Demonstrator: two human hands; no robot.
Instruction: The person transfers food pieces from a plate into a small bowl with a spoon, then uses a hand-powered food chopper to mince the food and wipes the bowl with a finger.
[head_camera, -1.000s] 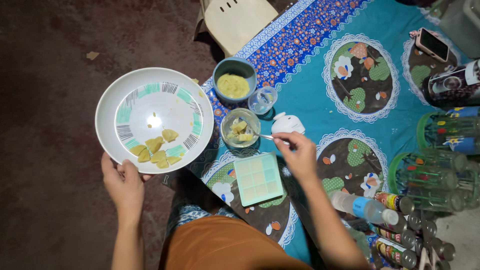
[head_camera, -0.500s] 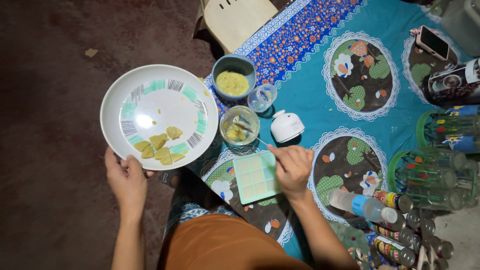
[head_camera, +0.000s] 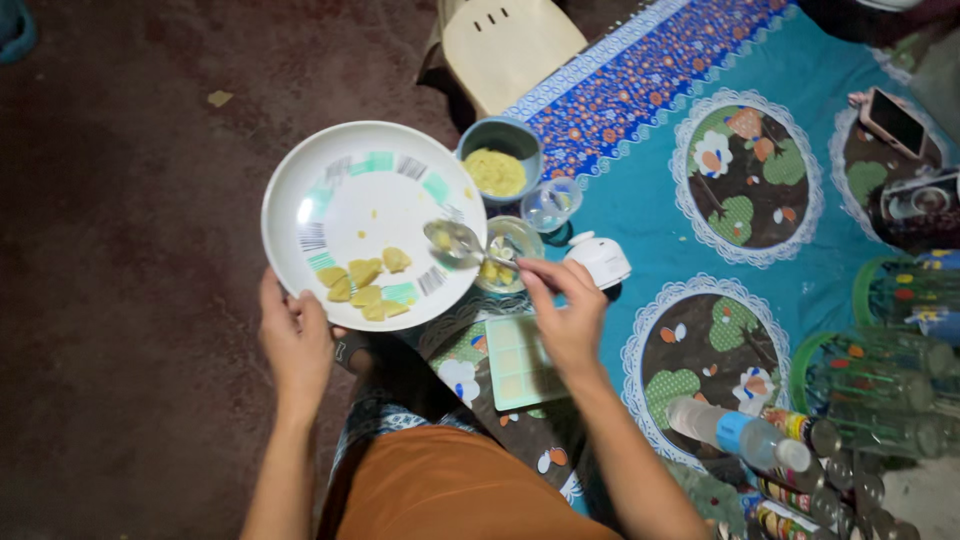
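Above the patterned mat (head_camera: 640, 210), the left hand (head_camera: 295, 345) grips a tilting plate (head_camera: 370, 215) by its rim while the right hand (head_camera: 565, 320) pinches a loaded spoon (head_camera: 455, 243) whose food could slide off

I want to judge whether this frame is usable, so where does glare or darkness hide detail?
Head view: a bright glare patch sits on the white plate by its left rim; the spoon in the right hand looks slightly soft; the dark floor at left is dim and shows little; the patterned cloth is evenly lit and legible.
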